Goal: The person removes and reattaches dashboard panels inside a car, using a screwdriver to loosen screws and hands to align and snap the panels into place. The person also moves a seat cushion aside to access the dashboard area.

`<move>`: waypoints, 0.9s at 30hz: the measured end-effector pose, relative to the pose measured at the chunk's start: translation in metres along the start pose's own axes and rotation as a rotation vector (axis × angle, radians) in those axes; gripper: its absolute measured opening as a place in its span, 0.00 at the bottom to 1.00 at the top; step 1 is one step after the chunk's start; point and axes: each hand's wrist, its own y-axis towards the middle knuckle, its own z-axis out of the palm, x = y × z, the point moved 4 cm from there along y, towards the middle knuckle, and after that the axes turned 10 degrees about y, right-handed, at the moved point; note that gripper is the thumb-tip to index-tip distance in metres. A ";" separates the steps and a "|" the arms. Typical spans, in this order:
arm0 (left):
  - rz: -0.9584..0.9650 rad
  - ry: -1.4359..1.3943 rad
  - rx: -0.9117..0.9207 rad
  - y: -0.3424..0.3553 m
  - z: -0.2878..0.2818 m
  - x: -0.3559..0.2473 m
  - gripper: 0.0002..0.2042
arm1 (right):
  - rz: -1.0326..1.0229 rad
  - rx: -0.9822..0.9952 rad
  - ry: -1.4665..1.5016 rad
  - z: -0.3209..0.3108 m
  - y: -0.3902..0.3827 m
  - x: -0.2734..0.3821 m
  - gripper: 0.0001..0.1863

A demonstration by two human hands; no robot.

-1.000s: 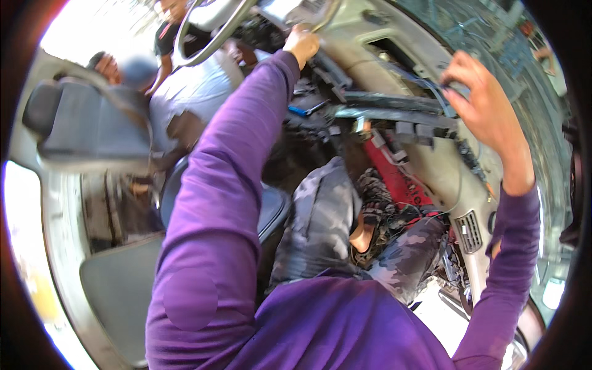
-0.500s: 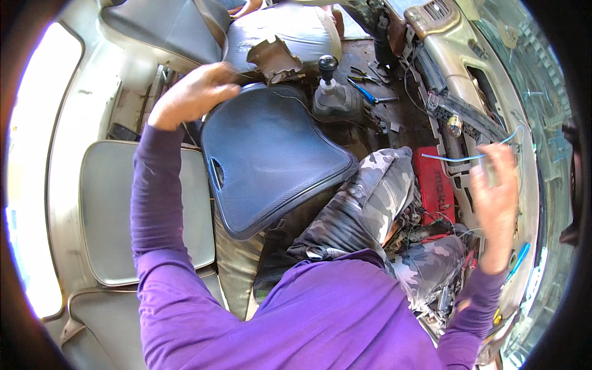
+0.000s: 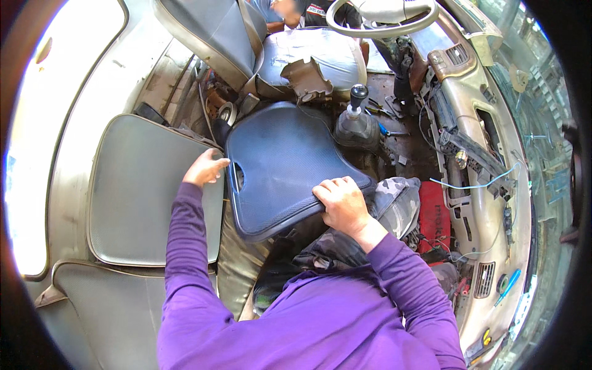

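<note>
A dark blue-black padded seat cushion point(image 3: 283, 166) with a mesh-textured face and a slot near its left edge lies tilted across the seat area in front of me. My right hand point(image 3: 343, 202) grips its near right edge, fingers on top and curled over the rim. Beside the slot, my left hand point(image 3: 207, 168) is at the cushion's left edge with fingers partly apart; the fingertips reach the edge, though whether they press on it I cannot tell. Below the cushion, my camouflage-trousered leg point(image 3: 394, 200) is partly covered.
A grey seat back point(image 3: 154, 191) stands left. Beyond the cushion are a gear lever point(image 3: 358, 98), a broken brown trim piece point(image 3: 308, 80), a plastic-covered seat point(image 3: 314, 46) and a steering wheel point(image 3: 382, 28). The opened dashboard point(image 3: 499, 228) has loose wires; a red bag point(image 3: 433, 213) lies below. Another person sits far back.
My left hand has come down from the cushion's far corner to its left edge. My right hand has moved from the dashboard onto the cushion's near right edge. The view has shifted.
</note>
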 end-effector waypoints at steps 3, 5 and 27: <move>-0.101 -0.414 -0.019 -0.053 -0.011 -0.025 0.41 | 0.023 -0.047 0.069 -0.035 0.004 0.010 0.17; -0.121 -0.345 0.017 -0.069 -0.019 -0.030 0.41 | 0.044 -0.155 0.146 -0.055 0.000 0.016 0.19; 0.486 -0.054 -0.854 -0.143 -0.251 -0.130 0.32 | 0.260 -0.159 0.364 -0.032 -0.001 0.006 0.31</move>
